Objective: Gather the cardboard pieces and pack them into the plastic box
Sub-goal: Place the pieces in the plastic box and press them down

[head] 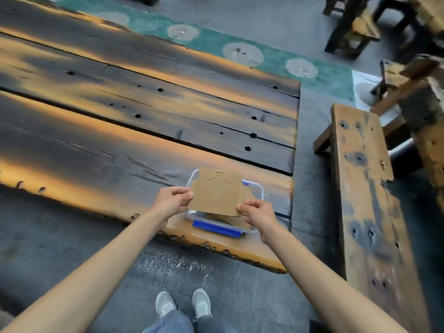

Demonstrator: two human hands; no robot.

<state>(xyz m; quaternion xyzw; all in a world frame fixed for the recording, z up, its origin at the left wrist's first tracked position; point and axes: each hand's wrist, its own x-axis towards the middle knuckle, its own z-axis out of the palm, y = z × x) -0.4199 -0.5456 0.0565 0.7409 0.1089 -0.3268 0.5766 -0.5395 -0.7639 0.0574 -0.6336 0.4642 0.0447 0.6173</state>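
A flat brown cardboard piece (217, 192) with cut lines in it is held level just above the plastic box (260, 191). My left hand (173, 200) pinches its left edge and my right hand (258, 212) pinches its near right corner. The box is clear with blue clips (217, 228) and stands near the table's front right corner. More cardboard (228, 218) lies inside it, mostly hidden under the held piece.
The box rests on a long dark wooden table (120, 121) with orange-lit planks. A wooden bench (365, 188) stands to the right, across a narrow floor gap. More wooden furniture (353, 25) is at the back right. My feet (183, 305) are on the grey floor.
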